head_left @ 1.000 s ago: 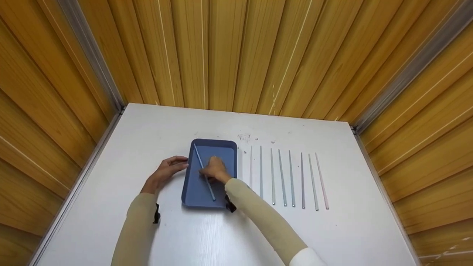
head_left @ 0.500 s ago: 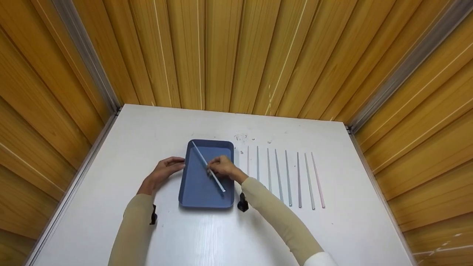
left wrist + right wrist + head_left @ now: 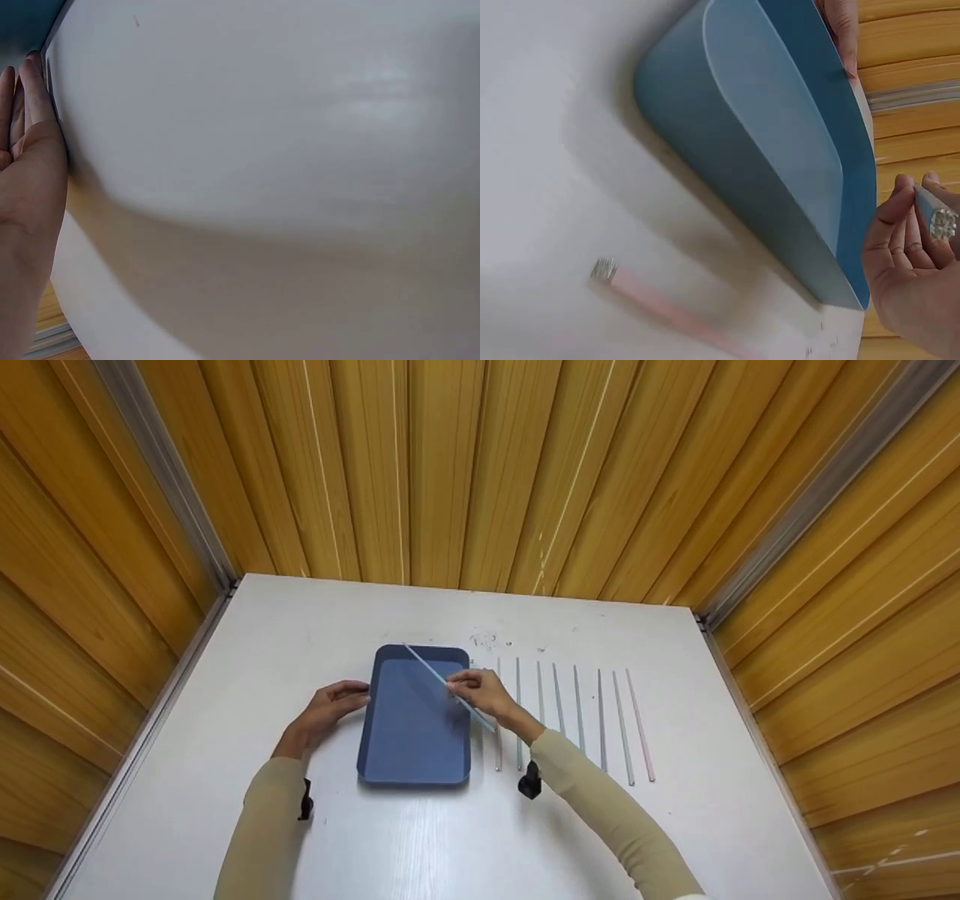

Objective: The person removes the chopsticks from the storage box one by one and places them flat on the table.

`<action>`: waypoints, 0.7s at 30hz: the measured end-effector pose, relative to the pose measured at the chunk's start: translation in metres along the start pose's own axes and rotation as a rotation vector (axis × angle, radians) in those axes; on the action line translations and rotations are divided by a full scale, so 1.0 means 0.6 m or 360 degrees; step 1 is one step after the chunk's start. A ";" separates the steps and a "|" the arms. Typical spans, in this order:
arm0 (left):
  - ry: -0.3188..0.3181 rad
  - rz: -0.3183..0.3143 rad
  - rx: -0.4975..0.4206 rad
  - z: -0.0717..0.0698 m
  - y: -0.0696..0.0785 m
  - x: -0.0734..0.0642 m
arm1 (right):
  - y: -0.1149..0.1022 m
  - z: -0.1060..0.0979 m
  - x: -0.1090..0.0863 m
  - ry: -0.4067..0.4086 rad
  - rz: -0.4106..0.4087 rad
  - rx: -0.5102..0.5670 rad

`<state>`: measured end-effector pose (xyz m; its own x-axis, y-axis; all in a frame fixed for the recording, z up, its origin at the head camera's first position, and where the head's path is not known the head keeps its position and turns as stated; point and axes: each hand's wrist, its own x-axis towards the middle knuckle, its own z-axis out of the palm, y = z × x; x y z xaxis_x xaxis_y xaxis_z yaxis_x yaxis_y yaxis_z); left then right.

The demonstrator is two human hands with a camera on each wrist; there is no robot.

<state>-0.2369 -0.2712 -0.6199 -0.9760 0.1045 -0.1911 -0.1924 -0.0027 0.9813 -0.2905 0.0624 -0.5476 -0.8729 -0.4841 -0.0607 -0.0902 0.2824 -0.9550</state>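
Observation:
In the head view, my right hand [image 3: 487, 695] pinches a pale blue chopstick [image 3: 426, 664] between thumb and fingers. It slants over the right wall of a blue rectangular tray [image 3: 409, 742], its thin tip near the far rim. The glittery thick end of this chopstick [image 3: 943, 223] faces the camera in the right wrist view. My left hand [image 3: 324, 711] rests its fingertips against the tray's left wall. The tray's visible floor holds nothing. Right of it several pastel chopsticks [image 3: 601, 727] lie in a row, partly hidden by my right hand and forearm.
A white table [image 3: 390, 847] bears everything, with dark specks [image 3: 484, 640] behind the tray. Wood-patterned panels [image 3: 442, 472] enclose its back and sides. In the right wrist view, a pink chopstick [image 3: 667, 309] lies on the table beside the tray.
My right hand has lifted the pale blue chopstick from inside the tray and moved it right, to above the tray's right edge. The left hand has stayed at the tray's left side.

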 end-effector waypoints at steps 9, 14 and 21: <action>-0.0009 -0.0029 0.0012 -0.006 -0.001 -0.008 | 0.010 -0.076 -0.036 0.0081 0.0112 0.0125; -0.0028 -0.0007 0.0003 -0.005 0.001 -0.008 | 0.016 -0.109 -0.048 0.0092 0.0236 0.0236; -0.0015 -0.0037 0.0019 0.000 0.004 -0.004 | 0.024 -0.149 -0.069 -0.0015 0.0326 0.0537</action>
<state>-0.2352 -0.2715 -0.6170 -0.9703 0.1135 -0.2137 -0.2138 0.0115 0.9768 -0.2987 0.1607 -0.5331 -0.8519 -0.4540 -0.2611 0.2494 0.0867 -0.9645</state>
